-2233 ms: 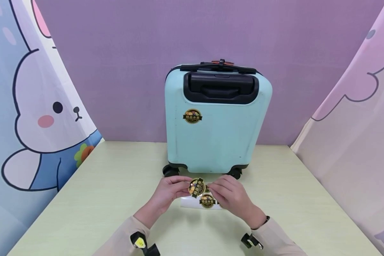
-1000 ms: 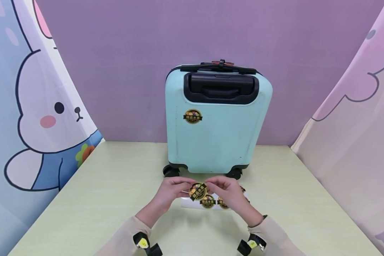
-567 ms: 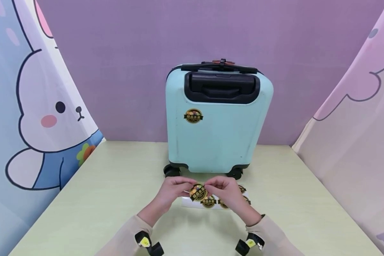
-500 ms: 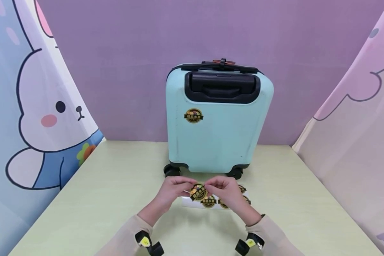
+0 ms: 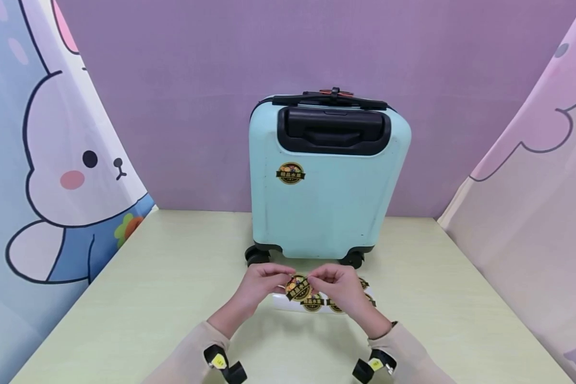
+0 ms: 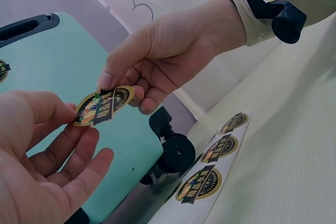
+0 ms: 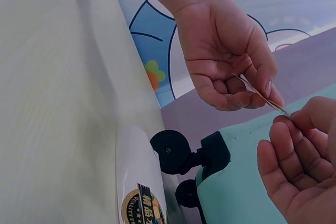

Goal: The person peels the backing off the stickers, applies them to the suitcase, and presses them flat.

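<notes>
Between my two hands is a round black-and-gold sticker [image 5: 298, 288] with fruit and lettering on it. My left hand [image 5: 260, 282] pinches its left edge between thumb and fingertips. The opposite edge is pinched by my right hand [image 5: 338, 285]; in the right wrist view the sticker [image 7: 261, 95] shows edge-on. Below them a white sticker sheet [image 6: 212, 187] with several like stickers lies on the table, partly covered by my right hand in the head view. Behind stands a mint-green suitcase [image 5: 326, 208], bearing one such sticker [image 5: 290, 173] at its upper left.
The suitcase rests upright on black wheels [image 5: 257, 255], its black handle [image 5: 333, 130] recessed near the top. A pale table [image 5: 173, 266] spreads to both sides. Behind it is a purple backdrop [image 5: 173, 106], with cartoon-printed curtains [image 5: 62, 149] left and right.
My right hand has shifted from over the sheet to the sticker's right edge, uncovering more stickers on the sheet. The held sticker has turned from steep to a gentler slant. Lately both hands barely move.
</notes>
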A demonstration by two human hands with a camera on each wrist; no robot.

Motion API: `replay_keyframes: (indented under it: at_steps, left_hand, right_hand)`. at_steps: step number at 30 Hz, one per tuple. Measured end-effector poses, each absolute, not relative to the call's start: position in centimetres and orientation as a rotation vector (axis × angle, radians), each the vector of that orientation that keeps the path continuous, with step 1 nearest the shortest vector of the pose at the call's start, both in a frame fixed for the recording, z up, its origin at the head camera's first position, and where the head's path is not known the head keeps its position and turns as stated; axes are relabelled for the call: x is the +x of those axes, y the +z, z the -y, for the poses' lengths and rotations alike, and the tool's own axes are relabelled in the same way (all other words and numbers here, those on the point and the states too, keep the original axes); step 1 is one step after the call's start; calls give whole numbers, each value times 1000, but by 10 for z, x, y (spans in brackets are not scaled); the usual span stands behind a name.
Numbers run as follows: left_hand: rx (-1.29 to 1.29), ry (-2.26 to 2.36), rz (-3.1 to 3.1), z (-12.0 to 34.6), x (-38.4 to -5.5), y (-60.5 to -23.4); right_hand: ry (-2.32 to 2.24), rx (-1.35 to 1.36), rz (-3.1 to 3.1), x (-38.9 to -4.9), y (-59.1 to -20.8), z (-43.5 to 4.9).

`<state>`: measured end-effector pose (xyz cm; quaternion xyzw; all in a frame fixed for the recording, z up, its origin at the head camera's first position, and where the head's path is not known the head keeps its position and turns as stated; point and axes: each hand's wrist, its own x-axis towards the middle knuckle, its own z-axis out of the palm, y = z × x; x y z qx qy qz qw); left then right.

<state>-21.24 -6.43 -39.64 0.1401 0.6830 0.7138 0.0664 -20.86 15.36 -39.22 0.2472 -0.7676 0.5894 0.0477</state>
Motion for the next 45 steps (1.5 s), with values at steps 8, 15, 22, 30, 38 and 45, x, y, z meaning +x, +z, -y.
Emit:
replay_keyframes:
  at_steps: [8,15,22,30,38,45]
  left_hand:
    - [442,2157,-2106,64,-212,-392]
    - [460,2190,-2103,64,-210,-389]
    - [440,2229,-2087,63,-209,-389]
    - [401,2264,-2093,63,-209,-388]
    - [431,2295,-1982,64,-211,-394]
    - [430,2306,-1982,60,-213,-388]
  right_hand:
    - [1775,716,2318,-206,-387,-153]
    - [1793,663,2302,-205,-385,-153]
    - [1802,669,2254,-205,-383,-154]
    - [1832,638,2153,-207,-383,-154]
    - [1867,582,2065,-210,-378,-154]
    - [1904,513,2014,-212,-375,-152]
